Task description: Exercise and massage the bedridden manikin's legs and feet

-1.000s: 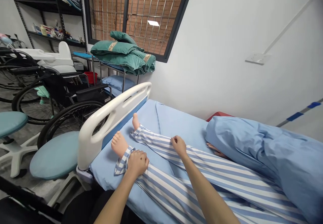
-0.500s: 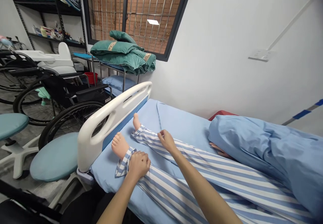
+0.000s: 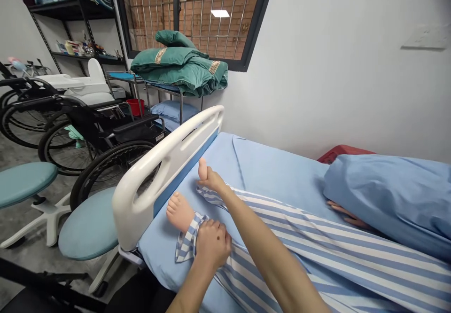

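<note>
Right hand [image 3: 213,179] has moved down the far leg from the shin to the far ankle, and the view has swung slightly right. Left hand [image 3: 212,243] stays on the near ankle.

Head view: the right hand's fingers lie pressed together and curl around the far ankle, just below the far foot [image 3: 202,169], whose toes point up. The thumb is hard to make out. The left hand's fingers are also pressed together and clamp down over the trouser cuff [image 3: 188,241], just behind the near foot [image 3: 179,212]. Both feet belong to a figure [image 3: 352,216] lying on its back at the bed's foot end, in striped trousers [image 3: 334,242]. A blue sheet [image 3: 387,200] covers its upper body, and a hand pokes out from under the sheet. The near foot is just inside the bed rail [image 3: 165,172], a white rail with a blue strip on the bed's left edge. Beyond the rail are a round teal stool [image 3: 86,223] and a wheelchair [image 3: 105,134]. Past the bed's foot corner, a green quilt [image 3: 179,66] sits on a metal trolley [image 3: 165,89], with a blue pillow [image 3: 172,113] on the shelf below it.
</note>
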`<state>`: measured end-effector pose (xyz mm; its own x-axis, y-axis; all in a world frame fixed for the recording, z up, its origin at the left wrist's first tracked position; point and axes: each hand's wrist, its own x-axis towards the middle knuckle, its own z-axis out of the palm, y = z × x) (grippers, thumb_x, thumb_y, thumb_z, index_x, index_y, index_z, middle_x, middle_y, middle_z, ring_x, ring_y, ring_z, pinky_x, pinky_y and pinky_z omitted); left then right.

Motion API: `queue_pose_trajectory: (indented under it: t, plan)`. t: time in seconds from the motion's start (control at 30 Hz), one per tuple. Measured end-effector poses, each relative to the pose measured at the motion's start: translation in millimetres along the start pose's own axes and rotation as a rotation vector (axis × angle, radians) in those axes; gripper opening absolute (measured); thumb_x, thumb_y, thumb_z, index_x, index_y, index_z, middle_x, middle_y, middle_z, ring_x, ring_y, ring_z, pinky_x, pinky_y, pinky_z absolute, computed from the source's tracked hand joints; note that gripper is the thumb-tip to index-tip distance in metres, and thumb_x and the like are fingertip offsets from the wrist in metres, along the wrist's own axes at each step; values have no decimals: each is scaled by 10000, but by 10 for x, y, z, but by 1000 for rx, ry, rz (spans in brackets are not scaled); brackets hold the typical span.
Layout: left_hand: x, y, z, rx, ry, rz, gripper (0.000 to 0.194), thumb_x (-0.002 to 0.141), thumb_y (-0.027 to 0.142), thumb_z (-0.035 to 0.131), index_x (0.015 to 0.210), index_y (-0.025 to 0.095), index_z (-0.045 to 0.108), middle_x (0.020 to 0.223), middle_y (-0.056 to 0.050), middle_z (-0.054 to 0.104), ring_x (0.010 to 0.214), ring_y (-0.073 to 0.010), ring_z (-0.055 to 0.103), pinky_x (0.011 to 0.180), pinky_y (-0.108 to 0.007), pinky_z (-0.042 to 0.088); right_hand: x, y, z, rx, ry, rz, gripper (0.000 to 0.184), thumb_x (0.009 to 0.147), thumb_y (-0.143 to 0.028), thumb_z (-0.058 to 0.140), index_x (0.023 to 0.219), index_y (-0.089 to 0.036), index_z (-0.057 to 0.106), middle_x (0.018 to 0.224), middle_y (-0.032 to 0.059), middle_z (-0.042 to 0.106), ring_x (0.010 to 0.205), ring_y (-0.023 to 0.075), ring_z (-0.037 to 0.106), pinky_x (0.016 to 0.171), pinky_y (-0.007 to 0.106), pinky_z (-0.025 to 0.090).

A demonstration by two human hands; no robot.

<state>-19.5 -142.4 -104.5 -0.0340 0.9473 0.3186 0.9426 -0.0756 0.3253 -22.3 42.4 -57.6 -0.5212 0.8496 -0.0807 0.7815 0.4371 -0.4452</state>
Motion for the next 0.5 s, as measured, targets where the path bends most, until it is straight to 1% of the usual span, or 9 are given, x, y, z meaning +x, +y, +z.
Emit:
queue_pose_trajectory:
  t: [0.03,0.1,0.2,0.27,0.33,0.4,0.43,0.5]
  plan:
    - [-3,-5,12,-8,5,-2,179,774,194,423,718,185,593,729,-51,611,744,-198,541,710,-352,355,-17,42,26,-37,-43,52,659,606,-546,635,1102,-174,416,1020,76,595,893,236,579,652,283,412]
    - [-26,1,36,-25,22,-2,181,781,184,414,727,187,587,742,-52,608,756,-200,535,720,-357,354,-92,133,52,-110,-82,108,622,593,-536,644,1059,-181,432,992,75,605,873,235,589,636,283,410]
    - [-103,85,52,-50,53,-17,173,783,177,417,731,187,582,765,-61,605,788,-211,523,753,-371,351,-250,235,28,-187,-105,139,569,564,-434,689,1016,-182,451,954,79,617,854,238,600,645,293,409]
    - [-165,186,33,-85,65,-34,173,788,181,413,717,190,570,759,-59,595,790,-208,512,777,-377,351,-347,257,-9,-225,-103,149,584,530,-377,716,1014,-183,454,975,86,615,878,247,597,662,304,408]
    - [-211,285,-16,-151,62,-63,146,779,189,422,716,193,553,764,-50,582,798,-203,502,783,-372,361,-423,241,-40,-247,-99,144,602,511,-361,727,1020,-193,454,995,80,613,907,251,591,684,312,404]
    - [-213,343,-86,-260,58,-122,87,740,177,452,749,194,536,813,-45,575,846,-202,495,796,-359,375,-476,201,-60,-257,-99,128,597,508,-370,729,1014,-200,462,986,70,619,927,248,587,715,324,397]
    - [-192,348,-122,-329,63,-173,96,716,167,462,780,193,528,850,-45,573,881,-201,493,812,-352,381,-495,178,-68,-260,-100,118,588,509,-376,729,1006,-198,470,973,69,624,933,249,585,734,333,391]
    - [-102,310,-181,-488,87,-306,178,695,159,460,863,194,506,940,-49,570,954,-193,491,864,-345,383,-521,137,-91,-267,-97,93,568,519,-393,722,994,-190,485,963,78,628,944,257,580,769,358,376]
